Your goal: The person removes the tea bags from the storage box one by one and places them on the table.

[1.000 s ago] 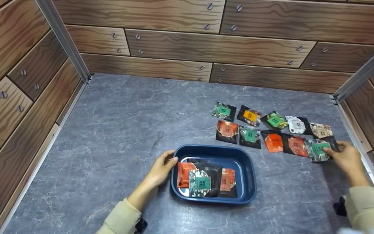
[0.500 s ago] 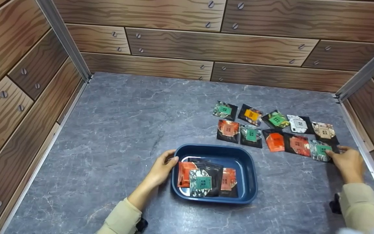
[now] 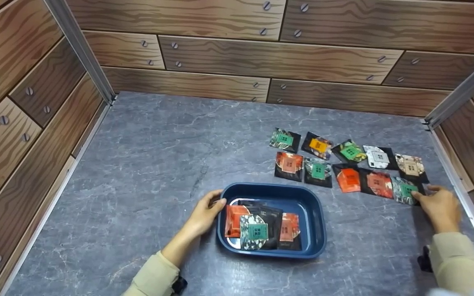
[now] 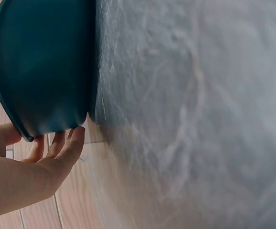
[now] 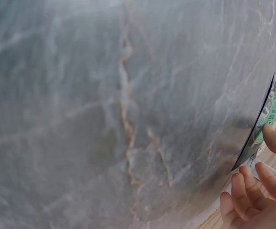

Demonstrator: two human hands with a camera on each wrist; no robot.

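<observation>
My left hand (image 3: 205,213) grips the left end of a dark blue plastic tub (image 3: 321,230), thumb over the rim and fingers against the outer wall, as the left wrist view also shows. Inside the tub lie several sachets, among them a green-labelled sachet (image 3: 257,231) on top and a red-labelled sachet (image 3: 288,230). At the far right, my right hand (image 3: 440,205) pinches the right edge of a black-and-green sachet (image 3: 404,190), its thumb on the printed face. That sachet ends the front row, beside a red-labelled sachet (image 3: 379,183).
Two rows of flat sachets lie beyond the tub, including an orange-labelled sachet (image 3: 318,145) and a white-labelled sachet (image 3: 378,157). Wood-patterned panels (image 3: 220,53) wall in the grey marbled tabletop (image 3: 146,164) at the back and both sides.
The green-labelled sachet under my right hand has come down from overlapping the back row's beige sachet into line at the front row's end, then shifted slightly left. My left hand and the tub stay put.
</observation>
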